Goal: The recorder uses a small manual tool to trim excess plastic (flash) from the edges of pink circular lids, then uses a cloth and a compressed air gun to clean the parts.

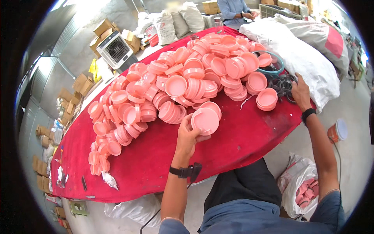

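My left hand (187, 137) is closed around the edge of a round pink plastic lid (205, 121), held flat side up over the near part of the table. A second pink lid (215, 109) shows just behind it; whether the hand grips that one too I cannot tell. My right hand (301, 93) reaches to a heap of thin black rings (283, 86) at the table's right edge. Its index finger is stretched out and the other fingers are partly hidden. A large pile of similar pink lids (176, 86) spreads across the table beyond my left hand.
A red cloth (241, 136) covers the table. A blue hoop-shaped rim (277, 71) lies by the rings, beside big white sacks (296, 58). On the floor at right stand an open bag (290, 183) of pink pieces and a bucket (338, 130). Another person (233, 9) sits at the far side.
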Demonstrator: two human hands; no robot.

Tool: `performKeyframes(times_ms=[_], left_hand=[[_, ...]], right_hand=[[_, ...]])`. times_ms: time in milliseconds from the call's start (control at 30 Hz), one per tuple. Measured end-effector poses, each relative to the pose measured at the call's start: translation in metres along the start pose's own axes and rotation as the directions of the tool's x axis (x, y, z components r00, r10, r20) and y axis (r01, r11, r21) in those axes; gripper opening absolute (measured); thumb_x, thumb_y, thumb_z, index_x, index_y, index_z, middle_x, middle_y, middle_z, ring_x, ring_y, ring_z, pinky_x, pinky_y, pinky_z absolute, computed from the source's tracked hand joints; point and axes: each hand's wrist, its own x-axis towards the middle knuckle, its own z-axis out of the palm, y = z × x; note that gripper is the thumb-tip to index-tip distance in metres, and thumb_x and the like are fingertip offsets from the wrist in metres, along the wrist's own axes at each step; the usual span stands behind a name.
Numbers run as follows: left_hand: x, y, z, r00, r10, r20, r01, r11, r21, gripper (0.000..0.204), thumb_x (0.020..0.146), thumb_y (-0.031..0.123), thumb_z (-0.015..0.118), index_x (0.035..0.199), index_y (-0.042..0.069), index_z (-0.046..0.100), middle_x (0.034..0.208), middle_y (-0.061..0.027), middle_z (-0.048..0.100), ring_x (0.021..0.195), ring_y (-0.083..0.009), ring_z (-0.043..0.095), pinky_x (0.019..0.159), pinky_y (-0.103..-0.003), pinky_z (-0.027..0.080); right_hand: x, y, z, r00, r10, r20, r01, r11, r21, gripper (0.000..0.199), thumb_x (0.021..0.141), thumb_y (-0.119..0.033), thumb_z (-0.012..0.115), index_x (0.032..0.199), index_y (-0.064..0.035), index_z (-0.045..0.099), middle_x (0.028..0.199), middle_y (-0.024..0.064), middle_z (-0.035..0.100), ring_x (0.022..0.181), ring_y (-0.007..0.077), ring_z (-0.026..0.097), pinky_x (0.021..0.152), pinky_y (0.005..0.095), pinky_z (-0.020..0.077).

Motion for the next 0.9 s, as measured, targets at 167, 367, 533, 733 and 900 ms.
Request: performKeyframes(times_ms=[167,367,533,733,900], left_hand=[[-0.033,-0.008,0.013,0.991,-0.126,0.051,0.133,0.977,-0.166,0.048,0.1,0.011,0.077,0.142,0.001,0.057,0.122,-0.0122,0.071,0.107,-0.0276,0.077,0.076,-0.042,0.072],[-0.042,-0.036,0.036,0.997,0.081,-0.012,-0.065,0.872,0.485,0.046,0.103,0.036,0.08,0.133,0.002,0.068,0.116,-0.011,0.075,0.108,-0.017,0.072,0.076,-0.039,0.072],[-0.052,-0.041,0.024,0.93,0.365,0.053,-0.296,0.654,0.697,0.049,0.099,0.022,0.083,0.142,0.001,0.068,0.117,-0.0155,0.077,0.107,-0.0266,0.075,0.09,-0.04,0.064],[-0.056,-0.033,0.025,0.845,0.488,0.219,-0.447,0.42,0.79,0.051,0.093,0.008,0.083,0.142,0.005,0.071,0.119,-0.0162,0.073,0.111,-0.0343,0.072,0.095,-0.043,0.059],[-0.058,-0.029,0.031,0.837,0.466,0.287,-0.498,0.432,0.752,0.047,0.092,0.006,0.083,0.138,0.005,0.073,0.12,-0.0162,0.075,0.108,-0.0345,0.074,0.094,-0.043,0.06]], right_hand=[[-0.063,-0.117,-0.046,0.803,0.183,0.567,-0.586,0.421,0.693,0.032,0.113,-0.026,0.059,0.132,-0.0011,0.065,0.084,0.0051,0.065,0.053,0.0118,0.059,0.046,0.0299,0.0517],[-0.154,-0.191,-0.045,0.724,0.087,0.685,-0.658,0.388,0.646,0.027,0.115,-0.022,0.059,0.131,-0.0033,0.068,0.078,0.0016,0.063,0.059,0.0098,0.06,0.054,0.028,0.0509],[-0.186,-0.217,-0.044,0.855,-0.035,0.517,-0.415,0.551,0.724,0.023,0.111,-0.012,0.061,0.124,-0.001,0.076,0.086,0.0091,0.071,0.076,0.0136,0.066,0.072,0.0323,0.0543],[-0.194,-0.239,-0.05,0.901,-0.201,0.384,-0.165,0.66,0.733,0.02,0.106,-0.012,0.067,0.117,0.002,0.076,0.096,0.0204,0.073,0.084,0.0344,0.072,0.078,0.0421,0.0573],[-0.196,-0.258,-0.046,0.929,-0.235,0.284,-0.04,0.702,0.711,0.018,0.102,-0.012,0.069,0.112,0.0012,0.076,0.094,0.019,0.069,0.084,0.0409,0.069,0.076,0.0502,0.056]])
